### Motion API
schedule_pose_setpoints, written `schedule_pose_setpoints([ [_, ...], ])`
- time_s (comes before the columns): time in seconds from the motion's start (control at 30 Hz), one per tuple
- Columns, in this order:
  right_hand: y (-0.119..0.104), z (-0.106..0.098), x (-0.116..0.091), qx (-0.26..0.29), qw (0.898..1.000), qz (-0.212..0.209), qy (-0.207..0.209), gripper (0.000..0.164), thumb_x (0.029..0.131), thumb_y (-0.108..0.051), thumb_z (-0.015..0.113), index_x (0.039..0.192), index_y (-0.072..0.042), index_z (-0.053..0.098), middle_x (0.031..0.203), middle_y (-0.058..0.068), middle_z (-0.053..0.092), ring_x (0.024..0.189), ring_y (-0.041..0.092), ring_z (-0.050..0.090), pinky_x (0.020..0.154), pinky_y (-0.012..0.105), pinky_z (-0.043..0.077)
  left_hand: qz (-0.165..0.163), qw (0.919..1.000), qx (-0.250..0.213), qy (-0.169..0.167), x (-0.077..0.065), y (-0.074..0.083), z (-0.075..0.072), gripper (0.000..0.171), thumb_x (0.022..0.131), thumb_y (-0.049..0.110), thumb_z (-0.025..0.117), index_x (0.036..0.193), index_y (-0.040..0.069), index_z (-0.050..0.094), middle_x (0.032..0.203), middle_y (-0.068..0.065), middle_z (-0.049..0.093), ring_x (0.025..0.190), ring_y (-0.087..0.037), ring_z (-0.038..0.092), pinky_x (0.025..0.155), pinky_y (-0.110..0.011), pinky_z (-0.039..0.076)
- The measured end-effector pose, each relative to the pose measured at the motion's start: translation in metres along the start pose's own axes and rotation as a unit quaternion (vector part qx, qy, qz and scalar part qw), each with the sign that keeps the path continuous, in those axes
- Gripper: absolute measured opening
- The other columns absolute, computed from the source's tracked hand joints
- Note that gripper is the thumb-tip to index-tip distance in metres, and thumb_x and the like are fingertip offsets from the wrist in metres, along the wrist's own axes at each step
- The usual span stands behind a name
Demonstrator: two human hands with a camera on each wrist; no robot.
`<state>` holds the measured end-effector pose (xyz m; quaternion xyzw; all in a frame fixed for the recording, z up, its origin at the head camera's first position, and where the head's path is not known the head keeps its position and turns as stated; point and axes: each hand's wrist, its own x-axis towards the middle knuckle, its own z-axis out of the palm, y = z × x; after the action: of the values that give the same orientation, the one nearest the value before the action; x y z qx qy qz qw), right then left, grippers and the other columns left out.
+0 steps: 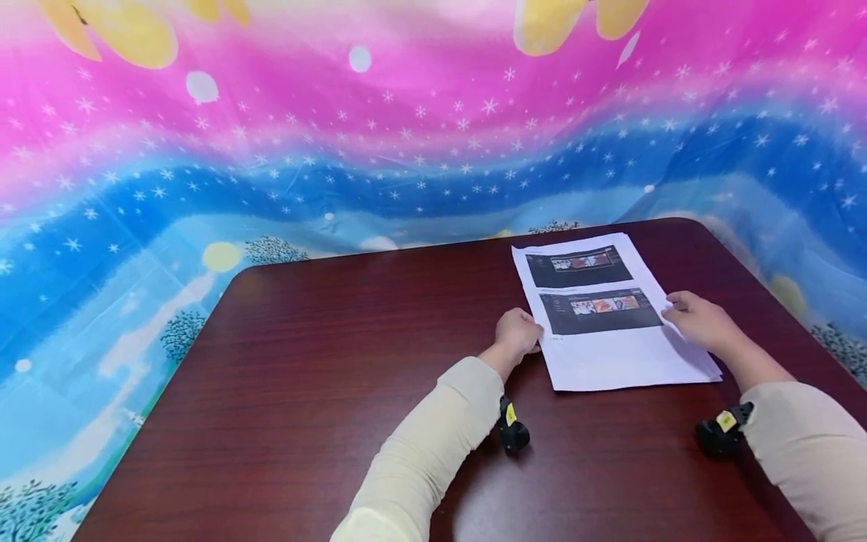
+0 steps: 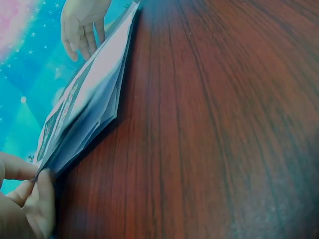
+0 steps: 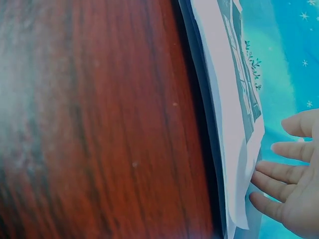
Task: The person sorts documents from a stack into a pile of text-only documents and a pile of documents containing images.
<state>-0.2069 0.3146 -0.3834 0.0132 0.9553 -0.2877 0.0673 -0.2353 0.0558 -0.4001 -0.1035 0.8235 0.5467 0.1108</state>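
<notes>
I viewed the papers (image 1: pixel 612 312) remotely, printed side up, over the right part of the table (image 1: pixel 305 361). The left hand (image 1: pixel 518 333) pinched their left edge; the right hand (image 1: pixel 701 322), well apart from it, touched their right edge with extended fingers.

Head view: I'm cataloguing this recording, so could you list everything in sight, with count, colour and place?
table: one, dark reddish brown, across the middle and bottom
cloth backdrop: one, mostly pink and blue with white snowflakes, behind and beside the table
papers: one stack, sheet count unclear, white, right part of the table
printed pictures: two, mostly dark, upper part of the top sheet
wrist cameras: two, black with yellow labels, one at each cuff
sleeves: two, cream, lower centre and lower right
left grip: one, bare, pinching the papers' left edge
right grip: one, bare, at their right edge
</notes>
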Motion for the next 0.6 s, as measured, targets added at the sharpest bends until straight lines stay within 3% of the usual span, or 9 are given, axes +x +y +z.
schedule_pose_setpoints([
  [0.13,-0.0004,0.0025,0.0005,-0.002,1.0,-0.004,0.018,0.056,0.09,-0.03,0.037,0.119,0.017,0.028,0.11,0.039,0.036,0.099,0.05,0.037,0.077,0.055,0.034,0.017,0.9998,0.006,0.003,-0.0001,-0.001,-0.0013,0.012,0.075,0.0,0.056,0.07,0.006,0.046,0.066,-0.005,0.046,0.048,-0.016,0.049,0.046,-0.025,0.042],
  [0.33,-0.0016,0.0051,0.0051,-0.003,0.999,0.001,0.037,0.049,0.089,-0.025,0.039,0.115,0.017,0.033,0.106,0.038,0.04,0.095,0.048,0.04,0.075,0.054,0.035,0.015,0.9961,-0.083,-0.024,0.0024,-0.0022,0.003,0.011,0.076,-0.009,0.049,0.081,0.001,0.047,0.075,-0.008,0.048,0.054,-0.017,0.053,0.051,-0.028,0.049],
  [0.6,-0.0016,0.0061,0.0069,0.008,0.999,0.014,0.049,0.047,0.086,-0.019,0.039,0.112,0.019,0.034,0.106,0.038,0.04,0.096,0.048,0.039,0.078,0.054,0.033,0.017,0.9888,-0.138,-0.053,0.0037,-0.0081,0.0078,0.048,0.072,-0.019,0.042,0.114,0.004,0.048,0.072,-0.007,0.052,0.052,-0.016,0.051,0.047,-0.026,0.046],
])
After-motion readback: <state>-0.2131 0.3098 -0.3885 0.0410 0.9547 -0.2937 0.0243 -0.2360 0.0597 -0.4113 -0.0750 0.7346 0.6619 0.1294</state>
